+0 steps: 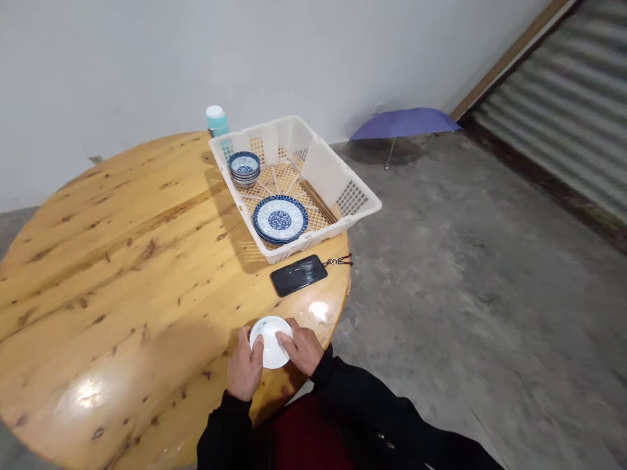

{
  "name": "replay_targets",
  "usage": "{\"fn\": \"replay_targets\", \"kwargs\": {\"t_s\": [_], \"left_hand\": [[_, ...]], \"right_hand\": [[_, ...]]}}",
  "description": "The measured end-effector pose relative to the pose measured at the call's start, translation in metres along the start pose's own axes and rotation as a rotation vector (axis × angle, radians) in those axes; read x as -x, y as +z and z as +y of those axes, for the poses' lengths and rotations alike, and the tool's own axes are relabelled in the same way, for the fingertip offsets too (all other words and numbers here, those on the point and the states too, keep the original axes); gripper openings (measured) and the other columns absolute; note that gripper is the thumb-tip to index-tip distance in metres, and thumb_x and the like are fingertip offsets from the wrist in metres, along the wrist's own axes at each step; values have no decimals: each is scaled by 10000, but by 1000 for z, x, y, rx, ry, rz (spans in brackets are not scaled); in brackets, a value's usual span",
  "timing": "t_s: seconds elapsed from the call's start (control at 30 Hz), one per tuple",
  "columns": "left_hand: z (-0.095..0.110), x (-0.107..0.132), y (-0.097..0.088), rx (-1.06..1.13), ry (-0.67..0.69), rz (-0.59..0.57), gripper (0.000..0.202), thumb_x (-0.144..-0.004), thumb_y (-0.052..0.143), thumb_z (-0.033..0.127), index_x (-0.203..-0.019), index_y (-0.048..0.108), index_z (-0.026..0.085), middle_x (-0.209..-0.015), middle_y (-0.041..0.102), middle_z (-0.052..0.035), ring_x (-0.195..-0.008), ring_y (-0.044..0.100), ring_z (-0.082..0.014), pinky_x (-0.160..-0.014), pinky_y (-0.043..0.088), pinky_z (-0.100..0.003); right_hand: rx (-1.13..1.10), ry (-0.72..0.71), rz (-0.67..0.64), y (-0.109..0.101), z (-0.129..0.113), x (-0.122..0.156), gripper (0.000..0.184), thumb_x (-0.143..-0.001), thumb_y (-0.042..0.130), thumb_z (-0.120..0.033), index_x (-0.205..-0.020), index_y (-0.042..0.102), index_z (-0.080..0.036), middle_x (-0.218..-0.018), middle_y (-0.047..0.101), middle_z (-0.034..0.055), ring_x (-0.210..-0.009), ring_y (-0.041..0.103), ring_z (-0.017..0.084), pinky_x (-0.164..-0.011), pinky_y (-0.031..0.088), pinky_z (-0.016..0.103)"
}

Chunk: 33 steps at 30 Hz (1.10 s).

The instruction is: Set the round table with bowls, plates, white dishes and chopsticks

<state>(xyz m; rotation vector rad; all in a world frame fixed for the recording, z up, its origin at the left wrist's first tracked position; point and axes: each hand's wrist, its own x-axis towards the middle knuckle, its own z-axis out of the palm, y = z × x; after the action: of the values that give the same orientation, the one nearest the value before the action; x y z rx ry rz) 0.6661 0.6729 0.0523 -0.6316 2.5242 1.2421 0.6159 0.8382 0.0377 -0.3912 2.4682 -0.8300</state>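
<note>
Places reckoned from the white basket (pixel 318 163).

1. Round wooden table (pixel 122 248): bears the basket at its far right. The broad bare top runs to the left of the basket.
2. Teal-capped bottle (pixel 216 121): upright, just behind the basket's far left corner.
3. Left hand (pixel 245 369): well to the near side of the basket, fingers curled on the left rim of the small white bowl (pixel 270 346).
4. The bowl is gripped between both hands, each equally near. It is round, with no long axis. It sits just inside the table's near right edge, and which way it faces cannot be told.
5. Stack of blue-patterned bowls (pixel 244 166): inside the basket, far left corner.
6. Stack of blue-patterned plates (pixel 280 219): inside the basket, near end.
7. Black phone (pixel 298 274): flat, just in front of the basket, between it and the bowl.
8. Right hand (pixel 304 349): closed on the bowl's right rim.
9. Keys (pixel 339 261): at the table edge, beside the phone.
10. Purple umbrella (pixel 404 123): open on the floor, beyond the basket to the right.
</note>
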Motion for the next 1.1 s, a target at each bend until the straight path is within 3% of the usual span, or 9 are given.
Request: {"fn": "replay_targets", "kwargs": {"t_s": [0.13, 0.37, 0.43, 0.53, 0.67, 0.8, 0.97, 1.1], "left_hand": [[47, 15, 53, 83, 20, 27, 352, -956, 348, 457, -1112, 477, 169, -1000, 692, -125, -850, 690, -261, -785, 526, -415], [164, 44, 179, 106, -48, -89, 328, -945, 376, 411, -1139, 486, 170, -945, 682, -97, -817, 669, -246, -764, 510, -375], [194, 47, 204, 60, -63, -158, 334, -943, 389, 406, -1171, 480, 180, -928, 681, -79, -807, 668, -244, -773, 500, -368], [228, 48, 225, 20, -52, -219, 365, -936, 397, 404, -1208, 491, 180, -928, 680, -72, -808, 664, -240, -778, 489, -353], [256, 40, 232, 127, 28, -276, 470, -945, 387, 463, -1289, 501, 164, -905, 681, -69, -769, 646, -219, -715, 493, -321], [279, 19, 219, 340, 118, -382, 558, -940, 410, 544, -1322, 492, 147, -939, 659, -79, -711, 613, -185, -609, 501, -287], [316, -17, 178, 511, 253, -471, 555, -927, 484, 527, -1319, 503, 135, -952, 642, -81, -683, 608, -162, -634, 526, -287], [344, -46, 135, 630, 308, -414, 552, -904, 552, 481, -1343, 525, 146, -1007, 654, -99, -778, 639, -196, -686, 561, -314]], "right_hand": [[-92, -74, 46, -42, 53, 21, 367, -987, 377, -379, -1182, 540, -113, -921, 737, 127, -838, 699, 255, -735, 443, 301], [-112, 9, 89, -143, 184, 82, 470, -944, 378, -452, -1216, 543, -107, -955, 743, 156, -863, 705, 301, -766, 498, 364], [-117, 44, 114, -169, 213, 97, 502, -930, 375, -482, -1218, 552, -111, -973, 744, 166, -882, 709, 315, -780, 510, 386], [-142, 63, 134, -197, 242, 109, 555, -919, 362, -518, -1222, 558, -97, -959, 745, 179, -850, 716, 324, -749, 529, 404], [-213, 23, 150, -224, 260, 104, 574, -926, 360, -542, -1231, 558, -98, -917, 750, 162, -758, 719, 293, -664, 544, 380], [-240, -51, 115, -263, 261, 78, 553, -917, 391, -539, -1222, 568, -114, -908, 752, 143, -706, 710, 268, -613, 543, 356], [-199, -225, 58, -331, 235, 24, 462, -921, 436, -498, -1165, 615, -150, -939, 753, 115, -776, 710, 246, -678, 544, 333], [-137, -336, 2, -377, 199, -29, 436, -917, 456, -491, -1155, 623, -166, -907, 745, 94, -743, 689, 229, -653, 528, 312]]}}
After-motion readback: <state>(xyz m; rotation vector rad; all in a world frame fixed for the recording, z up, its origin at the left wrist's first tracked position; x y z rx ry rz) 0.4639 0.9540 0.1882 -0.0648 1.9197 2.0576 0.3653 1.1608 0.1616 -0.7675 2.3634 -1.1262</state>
